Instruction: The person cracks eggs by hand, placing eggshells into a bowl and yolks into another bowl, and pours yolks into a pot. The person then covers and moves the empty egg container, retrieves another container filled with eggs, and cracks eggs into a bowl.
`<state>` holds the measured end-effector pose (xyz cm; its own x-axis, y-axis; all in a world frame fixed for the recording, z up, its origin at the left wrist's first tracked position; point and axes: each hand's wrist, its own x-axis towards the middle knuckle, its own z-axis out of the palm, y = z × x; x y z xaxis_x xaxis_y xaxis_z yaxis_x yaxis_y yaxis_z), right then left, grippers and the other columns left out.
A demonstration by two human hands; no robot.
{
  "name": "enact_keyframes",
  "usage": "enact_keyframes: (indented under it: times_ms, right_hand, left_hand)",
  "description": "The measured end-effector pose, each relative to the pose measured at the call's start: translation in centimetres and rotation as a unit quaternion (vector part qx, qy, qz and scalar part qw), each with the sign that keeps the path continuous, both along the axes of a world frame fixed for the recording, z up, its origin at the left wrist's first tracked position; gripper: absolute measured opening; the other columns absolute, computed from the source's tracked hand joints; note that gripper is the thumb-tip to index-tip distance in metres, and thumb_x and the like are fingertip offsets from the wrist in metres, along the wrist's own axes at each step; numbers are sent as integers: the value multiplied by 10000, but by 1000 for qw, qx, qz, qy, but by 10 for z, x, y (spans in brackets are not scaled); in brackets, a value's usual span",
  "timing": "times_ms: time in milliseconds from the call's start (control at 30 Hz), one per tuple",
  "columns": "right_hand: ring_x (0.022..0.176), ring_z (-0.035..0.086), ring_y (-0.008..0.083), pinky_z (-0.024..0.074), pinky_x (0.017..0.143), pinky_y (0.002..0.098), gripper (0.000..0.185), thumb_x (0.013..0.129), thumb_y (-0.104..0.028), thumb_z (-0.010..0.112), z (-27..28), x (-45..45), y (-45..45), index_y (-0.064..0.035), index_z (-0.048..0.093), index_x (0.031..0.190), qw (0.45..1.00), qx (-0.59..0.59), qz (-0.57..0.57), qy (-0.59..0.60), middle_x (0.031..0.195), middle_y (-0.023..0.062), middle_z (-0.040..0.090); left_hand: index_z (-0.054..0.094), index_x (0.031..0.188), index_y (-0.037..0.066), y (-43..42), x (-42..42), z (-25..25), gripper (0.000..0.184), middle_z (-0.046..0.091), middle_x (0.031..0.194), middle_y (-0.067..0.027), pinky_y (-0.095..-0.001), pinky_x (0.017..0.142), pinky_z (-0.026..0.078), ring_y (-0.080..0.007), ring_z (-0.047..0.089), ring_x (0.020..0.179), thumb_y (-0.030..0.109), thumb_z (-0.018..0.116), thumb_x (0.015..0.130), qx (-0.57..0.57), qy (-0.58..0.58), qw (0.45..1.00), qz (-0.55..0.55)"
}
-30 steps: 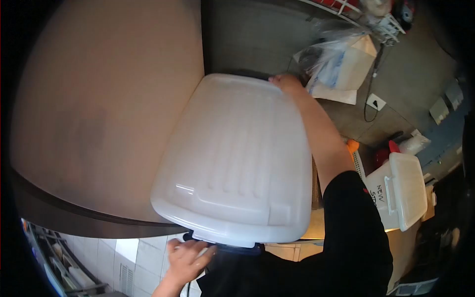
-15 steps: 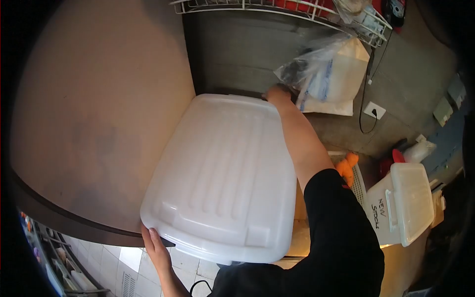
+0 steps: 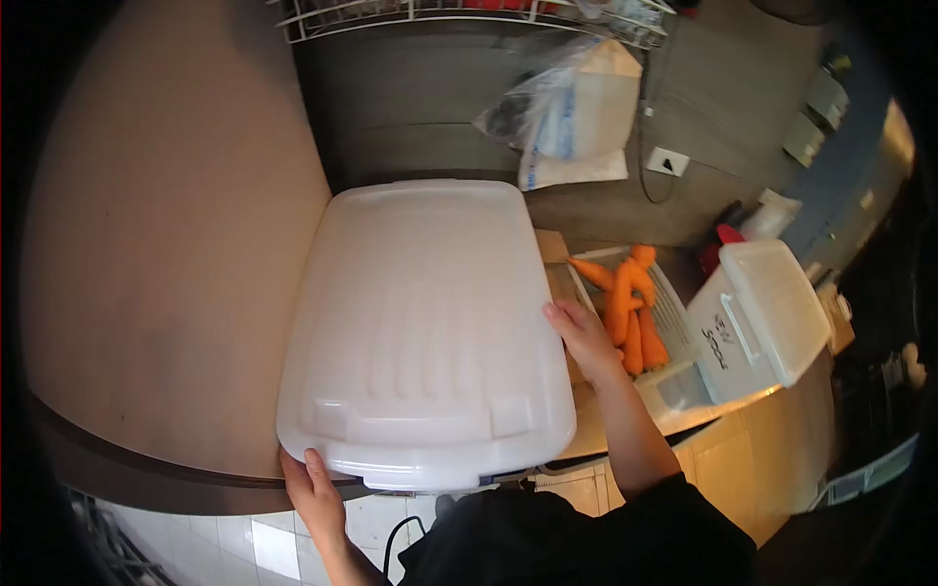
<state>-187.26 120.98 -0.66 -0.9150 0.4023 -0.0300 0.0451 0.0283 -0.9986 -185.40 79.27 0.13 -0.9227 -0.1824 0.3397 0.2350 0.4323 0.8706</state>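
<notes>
One tray (image 3: 676,301) of carrots (image 3: 618,308), head view, right of my big bin (image 3: 420,303); one lettered box (image 3: 721,327) beyond. One brown panel (image 3: 166,254), close on the bin's left. One bag (image 3: 586,107) against the wall. Bin: white, ribbed lid, rounded corners. Left hand (image 3: 318,500): thumb apart, at the near-left corner. Right hand (image 3: 589,344): moved from far edge to right edge, fingertips touching; I cannot tell if either clamps.
</notes>
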Motion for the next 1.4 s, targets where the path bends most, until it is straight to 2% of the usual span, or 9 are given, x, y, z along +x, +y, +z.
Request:
enact_keyframes:
  times_ms: [167,500,633,667,767,833,967,1033,1400]
  right_hand:
    - [810,626,140,501,728,275,423,934,-419,652,37,-2,-8,-2,646,1001,972,217,-59,-63,878,40,665]
    - [952,672,277,546,863,413,455,860,-311,651,124,42,-73,-18,628,1207,936,-340,52,77,1098,145,681]
    - [1015,659,270,532,906,398,444,870,-303,630,96,39,-54,-4,634,1198,936,-309,28,163,1123,143,682]
    - [1015,659,270,532,906,398,444,870,-303,630,100,47,-41,-4,634,1198,936,-312,21,163,1123,143,682]
    - [937,677,255,545,864,368,379,841,-200,646,137,82,-22,23,647,1149,930,-343,30,127,1043,159,689]
    - [983,675,248,533,900,369,398,887,-235,619,130,109,-11,24,633,1189,923,-347,21,166,1090,162,692]
    - [934,668,193,533,849,340,342,924,-255,596,66,238,30,-15,662,1160,940,-312,-47,132,1026,102,697]
    - [941,663,205,527,860,344,350,921,-262,596,50,306,31,-10,657,1156,900,-344,-198,182,1011,97,692]
    - [1064,619,292,495,975,451,329,879,-110,585,16,471,366,5,578,1187,801,-182,-410,397,1152,148,639]
  left_hand:
    - [401,1433,-44,-15,15,27,549,614,1264,-233,-390,978,468,-313,609,1133,296,544,1026,-115,-29,991,-56]
    - [337,1497,-20,-47,28,-3,529,507,1409,-212,-380,1034,429,-297,536,1255,99,493,1005,-49,-18,988,-147]
    - [341,1524,45,-44,19,-3,516,485,1453,-159,-350,997,411,-243,525,1239,281,418,1072,-30,-20,992,-118]
    - [436,1477,46,-35,48,21,629,497,1454,-221,-527,1136,352,-362,498,1334,501,376,1047,-155,44,985,-67]
    - [305,1532,26,-55,27,0,552,465,1446,-194,-373,1033,412,-316,525,1246,330,366,1076,-53,-18,990,-130]
    - [246,1538,-6,-74,20,-11,721,409,1500,-203,-458,1063,388,-340,517,1266,535,241,1061,-16,-61,990,-127]
    - [245,1524,17,-139,-25,-66,833,399,1496,-210,-484,1058,447,-340,531,1257,667,235,1003,103,12,910,-402]
    - [590,1287,-37,-47,84,15,662,675,1199,-212,-464,920,548,-340,682,1036,494,257,1071,-5,23,996,-86]
    - [623,1190,-58,-11,82,-7,654,696,1083,-209,-408,797,571,-307,698,924,521,350,1056,16,-33,999,-3]
